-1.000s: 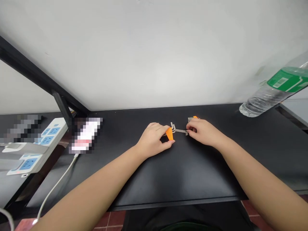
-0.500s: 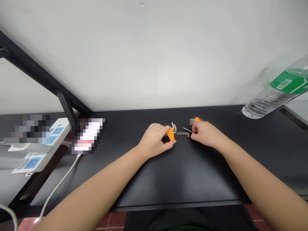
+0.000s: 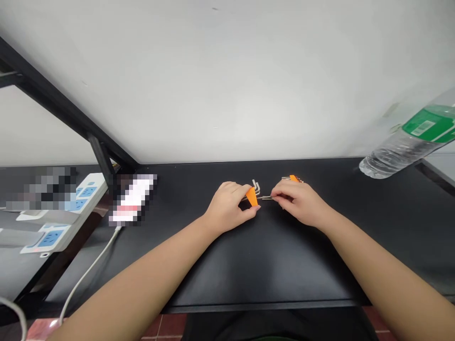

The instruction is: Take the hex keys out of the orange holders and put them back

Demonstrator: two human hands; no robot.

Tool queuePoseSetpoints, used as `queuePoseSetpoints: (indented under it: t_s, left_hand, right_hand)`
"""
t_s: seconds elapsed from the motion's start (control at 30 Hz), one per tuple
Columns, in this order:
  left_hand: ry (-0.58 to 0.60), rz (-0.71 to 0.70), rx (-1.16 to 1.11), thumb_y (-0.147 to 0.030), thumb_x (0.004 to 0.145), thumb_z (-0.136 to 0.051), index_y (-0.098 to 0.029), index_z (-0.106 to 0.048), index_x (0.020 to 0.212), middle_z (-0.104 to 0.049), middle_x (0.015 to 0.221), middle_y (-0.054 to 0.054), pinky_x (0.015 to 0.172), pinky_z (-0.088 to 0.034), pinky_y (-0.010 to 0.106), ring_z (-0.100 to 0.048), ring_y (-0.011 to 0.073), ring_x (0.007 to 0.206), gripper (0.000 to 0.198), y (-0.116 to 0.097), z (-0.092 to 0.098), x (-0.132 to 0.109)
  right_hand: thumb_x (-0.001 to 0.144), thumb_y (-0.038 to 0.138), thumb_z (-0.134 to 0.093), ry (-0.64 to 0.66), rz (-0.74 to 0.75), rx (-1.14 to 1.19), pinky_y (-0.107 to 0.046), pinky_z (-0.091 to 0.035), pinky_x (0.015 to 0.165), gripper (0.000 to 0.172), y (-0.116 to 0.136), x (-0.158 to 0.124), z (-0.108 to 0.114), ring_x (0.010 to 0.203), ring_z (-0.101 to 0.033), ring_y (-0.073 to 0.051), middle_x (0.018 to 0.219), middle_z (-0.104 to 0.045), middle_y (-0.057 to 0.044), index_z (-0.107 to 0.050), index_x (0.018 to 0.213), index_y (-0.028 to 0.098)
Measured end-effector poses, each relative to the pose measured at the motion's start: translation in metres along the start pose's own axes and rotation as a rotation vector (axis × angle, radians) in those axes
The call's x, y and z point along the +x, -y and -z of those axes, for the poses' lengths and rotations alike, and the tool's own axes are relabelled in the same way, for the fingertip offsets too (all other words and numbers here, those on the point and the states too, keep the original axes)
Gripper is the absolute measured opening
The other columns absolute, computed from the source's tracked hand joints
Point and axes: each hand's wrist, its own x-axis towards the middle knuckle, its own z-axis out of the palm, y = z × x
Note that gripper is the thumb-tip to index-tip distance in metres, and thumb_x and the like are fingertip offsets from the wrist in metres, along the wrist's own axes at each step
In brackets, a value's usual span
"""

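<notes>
My left hand (image 3: 229,208) is closed around an orange hex key holder (image 3: 252,196), thumb and fingers pinching it just above the black table. Bent silver hex keys (image 3: 256,186) stick out of the holder on its right side. Close by on the right, my right hand (image 3: 300,200) pinches a thin hex key (image 3: 270,197) whose tip points left at the holder; whether it touches the holder I cannot tell. Other thin keys lie under these fingertips, partly hidden. Behind my right hand sits a second orange holder (image 3: 294,178) with several keys, mostly covered.
A clear plastic bottle (image 3: 394,151) with a green label leans at the right by the wall. On the left are a lit phone (image 3: 133,199) with a white cable (image 3: 88,272), a white power strip (image 3: 80,208) and a black metal frame (image 3: 71,111).
My right hand has moved left, bringing its hex key from a slant beside the loose keys to near the orange holder. My left hand keeps its hold in the same place.
</notes>
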Motion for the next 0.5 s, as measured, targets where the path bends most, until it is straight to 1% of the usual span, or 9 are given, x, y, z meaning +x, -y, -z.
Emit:
queuePoseSetpoints:
  t_s: [0.07, 0.17, 0.37, 0.5]
  left_hand:
    - [-0.004, -0.011, 0.004, -0.04, 0.085, -0.074, -0.021, -0.063, 0.104, -0.068, 0.079, -0.001, 0.09, -0.048, 0.039, -0.061, 0.018, 0.075, 0.029, 0.0002, -0.0005, -0.0001]
    - [-0.001, -0.014, 0.004, -0.04, 0.085, -0.073, -0.022, -0.063, 0.103, -0.066, 0.076, -0.002, 0.088, -0.049, 0.039, -0.06, 0.0183, 0.074, 0.028, 0.0001, -0.0008, -0.0002]
    - [-0.037, -0.013, 0.001, -0.039, 0.084, -0.074, -0.022, -0.063, 0.101, -0.069, 0.079, -0.001, 0.089, -0.049, 0.039, -0.062, 0.0181, 0.074, 0.027, 0.0012, -0.0013, -0.0011]
    - [-0.046, -0.032, 0.005, -0.039, 0.084, -0.075, -0.022, -0.062, 0.106, -0.07, 0.081, -0.001, 0.092, -0.049, 0.04, -0.063, 0.0184, 0.076, 0.031, 0.0026, -0.0028, -0.0021]
  right_hand:
    - [0.097, 0.013, -0.053, -0.029, 0.044, 0.037, -0.03, -0.047, 0.073, 0.018, 0.0014, 0.0006, -0.0017, 0.08, -0.062, -0.016, 0.09, -0.069, -0.003, -0.066, 0.091, 0.022]
    - [0.098, 0.01, -0.053, -0.059, 0.096, 0.062, -0.031, -0.05, 0.074, 0.021, 0.0011, 0.0007, -0.0026, 0.081, -0.064, -0.016, 0.088, -0.071, -0.003, -0.069, 0.092, 0.022]
    - [0.096, 0.008, -0.054, -0.131, 0.154, 0.038, -0.032, -0.052, 0.073, 0.023, 0.0015, -0.0009, -0.0019, 0.081, -0.065, -0.017, 0.089, -0.072, -0.004, -0.071, 0.093, 0.023]
    - [0.098, 0.009, -0.053, -0.147, 0.202, 0.027, -0.032, -0.054, 0.074, 0.024, 0.0024, -0.0005, -0.0027, 0.083, -0.067, -0.018, 0.088, -0.072, -0.004, -0.072, 0.094, 0.023]
